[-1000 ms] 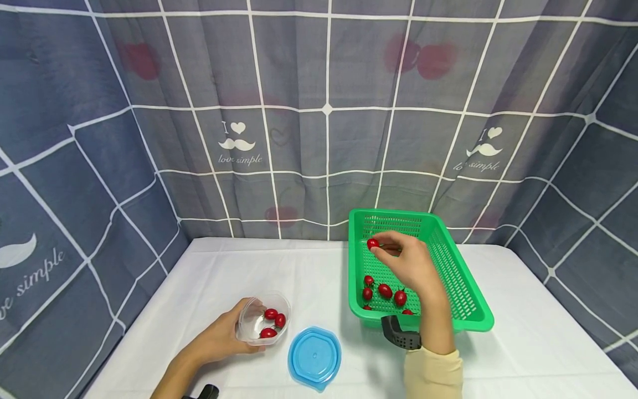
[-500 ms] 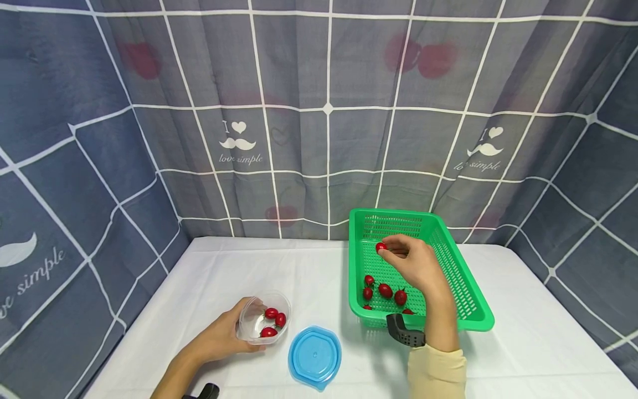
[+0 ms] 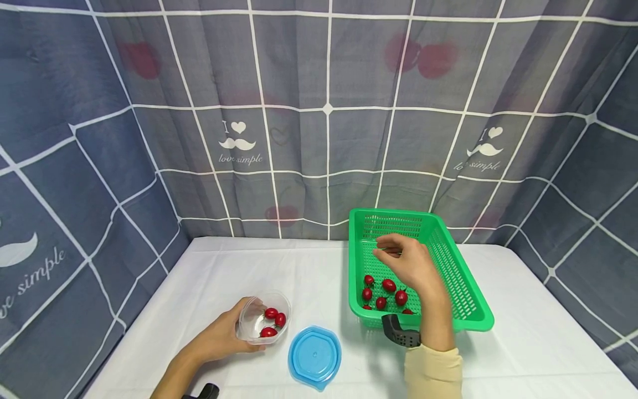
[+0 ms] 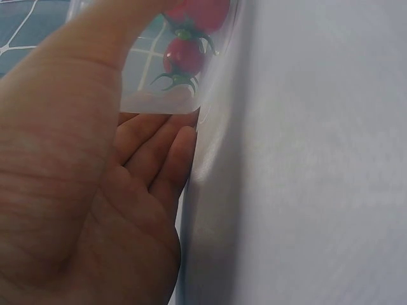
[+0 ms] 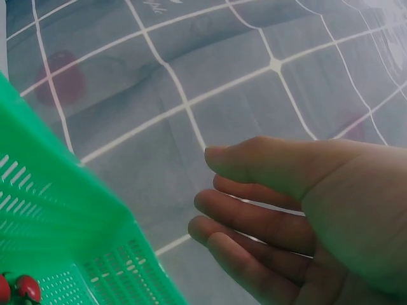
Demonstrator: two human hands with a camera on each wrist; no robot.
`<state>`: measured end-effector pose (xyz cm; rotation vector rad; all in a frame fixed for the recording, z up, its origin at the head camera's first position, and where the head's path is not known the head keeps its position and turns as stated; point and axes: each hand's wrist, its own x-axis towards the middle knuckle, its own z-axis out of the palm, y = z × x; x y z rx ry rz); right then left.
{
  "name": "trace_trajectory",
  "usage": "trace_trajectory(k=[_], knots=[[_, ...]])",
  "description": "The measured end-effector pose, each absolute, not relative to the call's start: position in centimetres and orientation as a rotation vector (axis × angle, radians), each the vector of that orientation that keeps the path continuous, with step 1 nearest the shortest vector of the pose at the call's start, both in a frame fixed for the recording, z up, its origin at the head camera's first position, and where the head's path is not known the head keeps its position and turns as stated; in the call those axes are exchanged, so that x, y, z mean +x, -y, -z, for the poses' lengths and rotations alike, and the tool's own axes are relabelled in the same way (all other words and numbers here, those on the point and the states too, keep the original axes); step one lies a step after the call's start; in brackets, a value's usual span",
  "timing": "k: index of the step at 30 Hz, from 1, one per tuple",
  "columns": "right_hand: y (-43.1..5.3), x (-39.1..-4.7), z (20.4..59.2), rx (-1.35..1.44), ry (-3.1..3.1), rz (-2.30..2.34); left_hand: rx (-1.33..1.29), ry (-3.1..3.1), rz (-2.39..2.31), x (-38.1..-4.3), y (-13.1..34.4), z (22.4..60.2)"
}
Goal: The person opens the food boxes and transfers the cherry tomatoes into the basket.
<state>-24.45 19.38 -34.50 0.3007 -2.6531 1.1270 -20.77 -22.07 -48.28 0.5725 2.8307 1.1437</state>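
Observation:
My left hand (image 3: 226, 335) grips a clear plastic tub (image 3: 249, 327), its thumb and fingers round the side. Inside the tub lie 3 cherry tomatoes (image 3: 267, 332); green stems show through the wall in the left wrist view. Above the green basket (image 3: 466, 277) is my right hand (image 3: 406, 263), fingers loosely bent and nothing between them. Several cherry tomatoes (image 3: 389, 285) lie on the basket floor below that hand, toward the near left. The right wrist view shows the thumb and fingers (image 5: 254, 222) apart beside the basket wall.
A blue lid (image 3: 314, 357) lies on the white tablecloth (image 3: 239, 260) between the tub and the basket. Behind and at both sides hangs a grey checked curtain (image 3: 299, 138). The right forearm crosses the basket's near rim.
The cherry tomato pinched in my right hand has been let go, and one more tomato now lies among those in the basket. My left hand and the tub have stayed put.

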Motion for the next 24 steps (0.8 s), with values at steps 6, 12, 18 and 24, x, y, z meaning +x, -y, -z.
trace_trajectory(k=[6,12,18,24], knots=[[-18.1,-24.6,34.5,0.351,2.651,-1.116,0.569,-2.843,-1.120,-20.7,22.1,48.3],[-16.1,-24.6,34.4,0.449,2.648,-1.138,0.577,-2.848,-1.118,-20.7,22.2,48.2],[-13.7,-24.4,34.3,0.518,2.656,-1.175,0.575,-2.841,-1.127,-20.8,22.2,48.3],[-11.5,-24.0,34.5,0.602,2.658,-1.188,0.566,-2.829,-1.136,-20.7,22.1,48.2]])
